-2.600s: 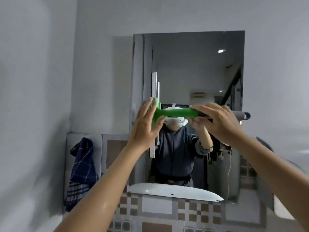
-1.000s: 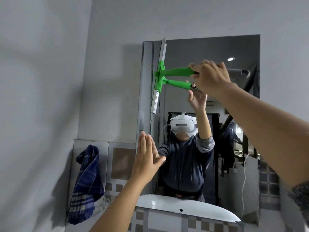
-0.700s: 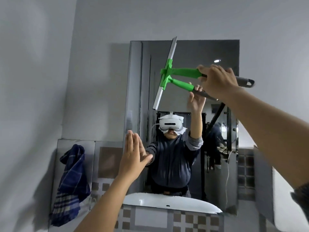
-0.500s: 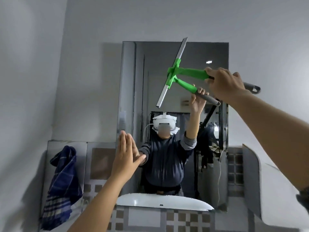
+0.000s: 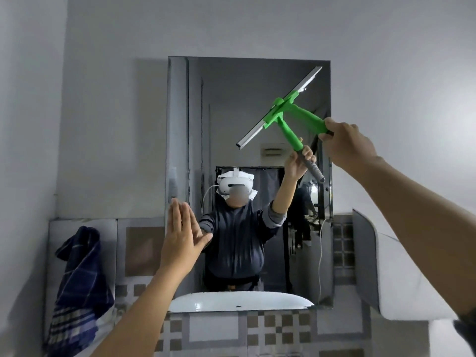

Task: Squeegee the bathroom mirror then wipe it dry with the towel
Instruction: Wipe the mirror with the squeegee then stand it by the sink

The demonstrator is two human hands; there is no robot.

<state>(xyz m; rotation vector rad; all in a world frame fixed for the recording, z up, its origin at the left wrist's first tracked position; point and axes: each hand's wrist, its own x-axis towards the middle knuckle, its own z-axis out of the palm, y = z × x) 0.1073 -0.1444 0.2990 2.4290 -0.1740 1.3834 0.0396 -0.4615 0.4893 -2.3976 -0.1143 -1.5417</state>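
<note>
High against the upper right corner of the frameless rectangular wall mirror point(image 5: 231, 99), the right hand point(image 5: 345, 140) had its fingers wrapped fully around the handle of the green plastic squeegee with a metal-edged blade point(image 5: 280, 109). The blade lay tilted on a diagonal, its upper end near the mirror's top right corner. Whether the rubber edge actually touched the glass could not be told.

The left hand point(image 5: 183, 238) was flat and open, fingers straight and together, holding nothing, raised near the mirror's lower left edge; whether it pressed on the glass was unclear.

The dark blue checked cloth towel point(image 5: 77, 284) hung on the tiled wall to the left of the mirror, well apart from both hands and untouched, so the drying step was not yet begun.

Likely risks, as a judgement: a tilted blade would press unevenly and leave streaks or missed wedges at the corner; the blade's end could run off the mirror's right edge and scrape the wall; a palm on the glass would leave smears to wipe later; water pushed down would drip toward the white basin point(image 5: 239, 301) seen at the mirror's bottom edge.

No brand, label or writing was readable anywhere.
</note>
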